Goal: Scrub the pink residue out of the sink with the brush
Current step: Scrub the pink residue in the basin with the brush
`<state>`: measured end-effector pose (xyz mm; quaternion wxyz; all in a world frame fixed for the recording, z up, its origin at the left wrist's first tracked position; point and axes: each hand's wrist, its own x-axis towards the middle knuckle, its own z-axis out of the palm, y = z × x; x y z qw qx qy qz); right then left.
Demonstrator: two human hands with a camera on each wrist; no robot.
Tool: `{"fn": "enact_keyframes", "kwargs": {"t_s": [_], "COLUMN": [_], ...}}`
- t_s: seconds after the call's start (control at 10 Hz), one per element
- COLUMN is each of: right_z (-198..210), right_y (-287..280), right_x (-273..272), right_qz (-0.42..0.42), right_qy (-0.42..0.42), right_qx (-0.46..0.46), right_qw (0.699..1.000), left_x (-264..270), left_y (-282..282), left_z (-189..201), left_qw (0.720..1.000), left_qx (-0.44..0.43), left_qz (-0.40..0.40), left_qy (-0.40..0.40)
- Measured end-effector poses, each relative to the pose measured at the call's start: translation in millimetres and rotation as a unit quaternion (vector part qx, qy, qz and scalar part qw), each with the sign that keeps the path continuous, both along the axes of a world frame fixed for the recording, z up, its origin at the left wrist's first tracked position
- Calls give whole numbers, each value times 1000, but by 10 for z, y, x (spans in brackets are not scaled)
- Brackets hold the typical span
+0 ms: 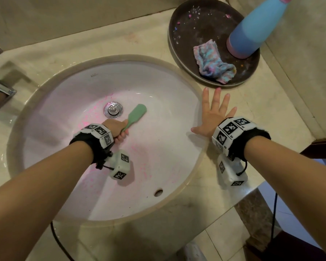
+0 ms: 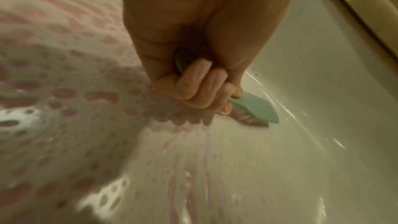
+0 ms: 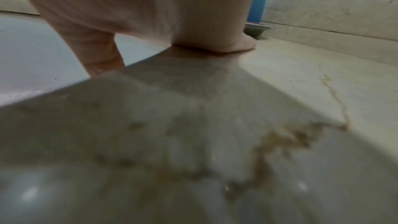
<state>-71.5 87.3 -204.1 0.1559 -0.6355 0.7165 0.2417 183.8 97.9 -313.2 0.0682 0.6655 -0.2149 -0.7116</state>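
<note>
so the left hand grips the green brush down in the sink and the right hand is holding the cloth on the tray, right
Not quite. The right hand holds nothing: the head view shows it flat and spread on the counter beside the sink, apart from the cloth on the tray. The left hand does grip the green brush.

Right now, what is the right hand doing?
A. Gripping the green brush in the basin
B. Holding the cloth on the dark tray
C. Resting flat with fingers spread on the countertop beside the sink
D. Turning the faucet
C: the right hand lies flat, fingers spread, on the countertop; the left hand grips the brush.
</note>
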Motion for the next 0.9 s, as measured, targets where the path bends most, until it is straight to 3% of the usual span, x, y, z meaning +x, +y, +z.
{"fn": "enact_keyframes", "kwargs": {"t_s": [0.1, 0.2, 0.3, 0.4, 0.5, 0.6, 0.7, 0.8, 0.9], "right_z": [-1, -9, -17, -18, -15, -12, 0, 18, 29], "right_y": [-5, -12, -14, -16, -18, -21, -19, -17, -18], "right_x": [-5, -9, -10, -7, -3, -1, 5, 7, 15], "right_qz": [0, 0, 1, 1, 2, -1, 0, 1, -1], "right_qy": [0, 1, 2, 4, 7, 5, 8, 7, 6], "right_qx": [-2, 0, -3, -5, -6, -2, -5, -5, 0], "right_qw": [1000, 1000, 1000, 1000, 1000, 1000, 1000, 1000, 1000], "left_x": [-156, -219, -111, 9, 59, -40, -257, -318, -231], "left_y": [190, 334, 288, 181, 124, 215, 406, 477, 410], "left_z": [-41, -53, -31, -51, -59, -34, 56, 123, 164], "left_qw": [988, 970, 981, 998, 999, 991, 963, 948, 960], "left_qx": [43, 65, 45, -3, 25, 66, 106, 122, 88], "left_qz": [-135, -212, -175, -62, 15, -86, -200, -239, -242], "left_qy": [60, 103, 68, 12, 35, 77, 146, 171, 105]}}
